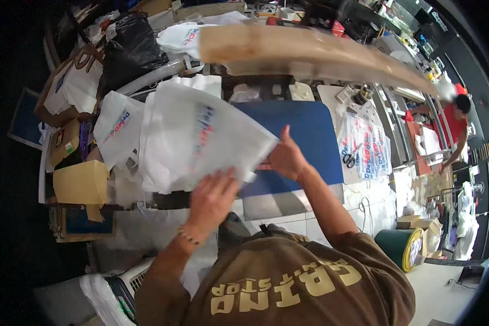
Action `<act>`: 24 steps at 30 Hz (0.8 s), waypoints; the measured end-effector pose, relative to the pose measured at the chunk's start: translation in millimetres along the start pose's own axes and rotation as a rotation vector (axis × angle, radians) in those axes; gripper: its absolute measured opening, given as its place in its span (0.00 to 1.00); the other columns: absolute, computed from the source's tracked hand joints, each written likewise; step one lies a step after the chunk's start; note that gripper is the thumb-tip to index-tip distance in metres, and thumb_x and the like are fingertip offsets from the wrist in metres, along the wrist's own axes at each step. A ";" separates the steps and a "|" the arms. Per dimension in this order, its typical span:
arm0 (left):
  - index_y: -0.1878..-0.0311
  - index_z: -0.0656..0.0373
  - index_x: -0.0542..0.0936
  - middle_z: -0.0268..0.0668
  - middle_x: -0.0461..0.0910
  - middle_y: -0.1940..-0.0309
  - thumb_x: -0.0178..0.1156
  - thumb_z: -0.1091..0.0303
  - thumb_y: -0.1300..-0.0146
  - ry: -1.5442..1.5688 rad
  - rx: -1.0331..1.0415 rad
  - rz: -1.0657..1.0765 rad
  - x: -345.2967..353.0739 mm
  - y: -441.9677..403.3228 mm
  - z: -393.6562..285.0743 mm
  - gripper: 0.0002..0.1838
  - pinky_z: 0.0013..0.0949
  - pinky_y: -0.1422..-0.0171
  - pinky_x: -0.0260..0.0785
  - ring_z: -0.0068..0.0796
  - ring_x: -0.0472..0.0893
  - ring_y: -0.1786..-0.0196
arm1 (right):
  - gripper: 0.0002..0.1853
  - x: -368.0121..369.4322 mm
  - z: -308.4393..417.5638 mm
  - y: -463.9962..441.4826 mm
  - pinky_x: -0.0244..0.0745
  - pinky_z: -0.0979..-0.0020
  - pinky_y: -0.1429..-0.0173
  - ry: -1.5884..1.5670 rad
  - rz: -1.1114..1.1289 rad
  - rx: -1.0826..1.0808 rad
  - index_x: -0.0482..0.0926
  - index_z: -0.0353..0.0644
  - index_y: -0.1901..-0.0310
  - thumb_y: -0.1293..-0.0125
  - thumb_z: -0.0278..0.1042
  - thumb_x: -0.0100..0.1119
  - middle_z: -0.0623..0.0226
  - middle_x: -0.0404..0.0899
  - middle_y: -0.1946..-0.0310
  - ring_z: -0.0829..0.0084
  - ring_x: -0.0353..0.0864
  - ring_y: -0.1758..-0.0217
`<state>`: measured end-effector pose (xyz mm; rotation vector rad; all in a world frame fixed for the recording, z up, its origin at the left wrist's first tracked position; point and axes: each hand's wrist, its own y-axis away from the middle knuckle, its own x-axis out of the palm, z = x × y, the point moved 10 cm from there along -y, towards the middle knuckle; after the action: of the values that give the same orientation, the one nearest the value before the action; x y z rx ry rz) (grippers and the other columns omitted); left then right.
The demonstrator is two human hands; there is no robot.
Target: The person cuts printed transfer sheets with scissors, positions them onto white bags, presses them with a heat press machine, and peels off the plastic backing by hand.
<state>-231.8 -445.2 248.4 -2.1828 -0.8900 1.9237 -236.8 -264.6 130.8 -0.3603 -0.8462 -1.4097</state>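
- Sheet [228,133], white with printing done, slants across the left edge of the blue board [309,146], not yet flat
- Left hand [216,190] covers its lower edge, grip unclear
- Right hand [289,158], open with thumb raised, is by its right corner

From my remote station I see a thin, soft, matt white printed sheet [174,136], though I can't tell cloth from paper. Beneath its right corner, the blue pad [304,127] looks smooth and matt. Far left, I make out a glossy, crinkled black plastic bag [131,51]; nearer, a matt, stiff yellowish cardboard piece [80,182]. To the right lie shiny clear plastic packets [367,146]. Nearest me, the brown T-shirt [309,290] is matt cloth.
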 end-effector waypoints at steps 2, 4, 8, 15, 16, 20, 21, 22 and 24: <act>0.47 0.60 0.82 0.44 0.78 0.35 0.57 0.69 0.36 0.052 0.090 0.063 51.3 7.4 -54.5 0.15 0.55 0.35 0.72 0.50 0.80 0.38 | 0.56 -7.9 25.1 41.3 0.64 0.54 0.24 0.182 -0.160 -0.036 0.60 0.36 0.24 0.35 0.83 0.44 0.49 0.69 0.28 0.53 0.71 0.27; 0.50 0.59 0.82 0.43 0.79 0.35 0.59 0.69 0.37 0.068 0.127 0.091 82.7 5.9 -98.8 0.13 0.54 0.33 0.71 0.49 0.80 0.37 | 0.43 -77.6 18.6 64.8 0.69 0.59 0.27 0.464 -0.239 -0.060 0.61 0.35 0.24 0.30 0.54 0.66 0.49 0.69 0.29 0.59 0.72 0.27; 0.49 0.59 0.83 0.45 0.78 0.33 0.64 0.65 0.36 0.115 0.126 0.168 119.5 12.7 -140.2 0.15 0.55 0.31 0.69 0.49 0.79 0.35 | 0.42 -141.5 4.5 116.5 0.75 0.65 0.36 0.835 -0.426 -0.139 0.61 0.32 0.26 0.40 0.27 0.73 0.53 0.79 0.39 0.65 0.80 0.39; 0.47 0.58 0.86 0.49 0.80 0.38 0.75 0.63 0.43 0.369 0.193 0.282 15.8 -58.3 -147.0 0.21 0.43 0.37 0.76 0.49 0.81 0.38 | 0.39 -199.9 -11.7 210.6 0.77 0.69 0.44 0.561 -0.564 -0.279 0.63 0.35 0.28 0.38 0.22 0.72 0.60 0.82 0.45 0.71 0.81 0.46; 0.47 0.59 0.86 0.49 0.81 0.39 0.75 0.66 0.45 0.307 0.243 0.255 -13.9 -84.7 -152.6 0.21 0.41 0.38 0.77 0.48 0.82 0.38 | 0.40 -200.5 -15.5 206.5 0.78 0.69 0.47 0.533 -0.516 -0.293 0.61 0.39 0.26 0.38 0.23 0.72 0.59 0.82 0.47 0.71 0.83 0.50; 0.49 0.62 0.85 0.40 0.87 0.50 0.67 0.71 0.35 0.153 0.256 -0.061 -155.6 -211.4 -153.9 0.13 0.36 0.37 0.73 0.35 0.85 0.46 | 0.46 -179.7 -3.4 225.2 0.80 0.67 0.53 0.656 -0.648 -0.320 0.54 0.44 0.22 0.38 0.23 0.71 0.54 0.83 0.51 0.70 0.84 0.55; 0.47 0.62 0.84 0.39 0.86 0.48 0.66 0.72 0.32 0.139 0.318 -0.219 -185.5 -241.1 -147.3 0.12 0.33 0.37 0.73 0.25 0.83 0.45 | 0.46 -179.7 -8.6 224.4 0.80 0.67 0.53 0.653 -0.645 -0.325 0.54 0.44 0.22 0.38 0.23 0.71 0.54 0.83 0.51 0.70 0.84 0.55; 0.47 0.62 0.85 0.40 0.87 0.49 0.61 0.73 0.29 0.106 0.260 -0.269 -208.2 -270.5 -143.1 0.10 0.34 0.38 0.74 0.26 0.84 0.47 | 0.46 -179.7 -14.3 226.0 0.80 0.68 0.53 0.578 -0.663 -0.366 0.54 0.44 0.22 0.37 0.23 0.71 0.54 0.83 0.51 0.70 0.84 0.56; 0.30 0.53 0.76 0.52 0.74 0.31 0.75 0.48 0.43 -0.044 0.190 0.360 -264.1 -359.6 -102.1 0.39 0.44 0.29 0.70 0.36 0.80 0.35 | 0.44 -191.4 -30.8 230.3 0.81 0.67 0.51 0.548 -0.738 -0.301 0.53 0.44 0.21 0.33 0.29 0.69 0.54 0.81 0.49 0.71 0.83 0.53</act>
<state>-272.9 -245.5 658.2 -2.3150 -0.3130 2.1101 3.4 -110.3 35.3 0.1481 -0.3042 -2.1957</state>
